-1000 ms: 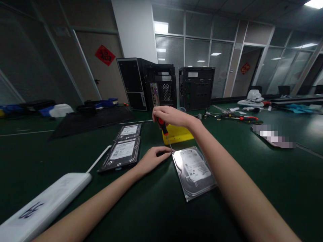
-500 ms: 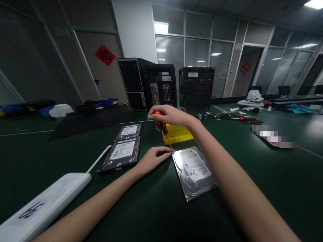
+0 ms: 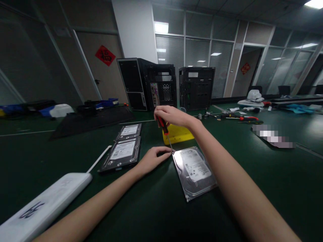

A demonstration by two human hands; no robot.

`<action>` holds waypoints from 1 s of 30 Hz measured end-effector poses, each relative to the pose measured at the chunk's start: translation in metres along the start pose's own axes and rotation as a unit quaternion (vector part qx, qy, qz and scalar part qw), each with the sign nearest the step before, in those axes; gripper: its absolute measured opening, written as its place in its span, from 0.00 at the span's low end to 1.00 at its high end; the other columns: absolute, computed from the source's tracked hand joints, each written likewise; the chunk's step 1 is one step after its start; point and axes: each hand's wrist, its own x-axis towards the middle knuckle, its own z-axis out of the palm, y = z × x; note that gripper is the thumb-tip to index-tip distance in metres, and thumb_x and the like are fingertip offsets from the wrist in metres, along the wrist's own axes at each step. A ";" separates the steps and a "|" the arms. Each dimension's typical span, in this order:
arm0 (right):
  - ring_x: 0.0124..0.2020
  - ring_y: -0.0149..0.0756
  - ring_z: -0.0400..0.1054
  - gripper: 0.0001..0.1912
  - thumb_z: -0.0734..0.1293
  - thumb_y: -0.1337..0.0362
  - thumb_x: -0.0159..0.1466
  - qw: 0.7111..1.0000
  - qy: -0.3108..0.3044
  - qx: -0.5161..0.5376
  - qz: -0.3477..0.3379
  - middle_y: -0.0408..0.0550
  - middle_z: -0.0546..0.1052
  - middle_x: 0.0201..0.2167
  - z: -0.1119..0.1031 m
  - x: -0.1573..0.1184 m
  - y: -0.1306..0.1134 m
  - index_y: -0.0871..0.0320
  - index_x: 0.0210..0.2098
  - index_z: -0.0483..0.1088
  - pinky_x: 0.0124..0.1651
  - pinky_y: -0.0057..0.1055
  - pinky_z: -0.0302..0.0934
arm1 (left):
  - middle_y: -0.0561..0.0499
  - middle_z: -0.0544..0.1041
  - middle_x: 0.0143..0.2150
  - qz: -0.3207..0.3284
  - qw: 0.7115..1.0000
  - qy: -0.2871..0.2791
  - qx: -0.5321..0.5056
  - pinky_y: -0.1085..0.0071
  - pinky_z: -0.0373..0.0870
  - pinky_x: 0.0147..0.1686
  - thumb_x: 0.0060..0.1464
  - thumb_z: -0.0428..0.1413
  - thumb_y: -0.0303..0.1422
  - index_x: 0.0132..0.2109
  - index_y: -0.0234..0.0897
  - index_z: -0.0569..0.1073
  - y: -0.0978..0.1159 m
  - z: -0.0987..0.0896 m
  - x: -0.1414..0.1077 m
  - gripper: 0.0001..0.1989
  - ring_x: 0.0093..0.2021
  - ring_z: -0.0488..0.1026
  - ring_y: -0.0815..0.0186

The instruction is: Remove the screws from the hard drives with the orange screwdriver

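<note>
A silver hard drive with a white label lies flat on the green table before me. My right hand is wrapped round the red and black handle of a screwdriver held at a slant. Its metal shaft runs down to the drive's far left corner. At that same corner, the thumb and fingertips of my left hand come together beside the screwdriver's tip. What they pinch there is too small to make out. Behind the drive sits a yellow tray, partly covered by my right hand.
Two more hard drives lie to the left, near a white power strip with a cable. Computer cases stand at the back. Red-handled pliers and small parts lie back right, with a blurred-out flat object closer.
My right hand has turned slightly and shifted a little right, bringing the screwdriver's handle more upright. The left hand and the hard drive have stayed in place.
</note>
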 end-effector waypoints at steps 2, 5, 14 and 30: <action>0.24 0.28 0.64 0.13 0.54 0.58 0.64 1.000 0.008 -0.011 -0.006 0.43 0.70 0.24 -0.001 0.000 0.004 0.60 0.32 0.63 0.27 0.23 0.57 | 0.50 0.76 0.47 0.000 1.000 0.000 -0.001 0.66 0.63 0.52 0.56 0.50 0.39 0.46 0.38 0.75 -0.001 0.000 0.000 0.16 0.49 0.71 0.60; 0.25 0.27 0.63 0.16 0.56 0.54 0.62 0.998 0.025 -0.033 -0.041 0.42 0.69 0.25 -0.002 0.001 0.009 0.61 0.33 0.65 0.28 0.23 0.55 | 0.50 0.76 0.47 -0.002 1.000 0.003 -0.001 0.66 0.63 0.51 0.56 0.50 0.39 0.46 0.38 0.75 0.000 0.000 0.000 0.16 0.48 0.71 0.60; 0.25 0.27 0.59 0.19 0.59 0.49 0.59 0.985 0.044 -0.142 -0.084 0.42 0.67 0.24 -0.002 0.002 0.004 0.61 0.30 0.67 0.30 0.24 0.49 | 0.49 0.76 0.47 -0.008 1.000 0.004 0.007 0.63 0.62 0.52 0.56 0.49 0.40 0.46 0.39 0.75 0.004 -0.001 -0.001 0.16 0.49 0.70 0.59; 0.26 0.28 0.62 0.19 0.51 0.57 0.66 0.991 0.040 -0.111 -0.055 0.44 0.69 0.24 -0.001 0.002 0.000 0.60 0.26 0.64 0.32 0.25 0.53 | 0.49 0.76 0.46 -0.004 1.000 -0.005 0.006 0.64 0.63 0.51 0.55 0.50 0.38 0.46 0.38 0.75 0.008 -0.001 -0.002 0.16 0.48 0.71 0.59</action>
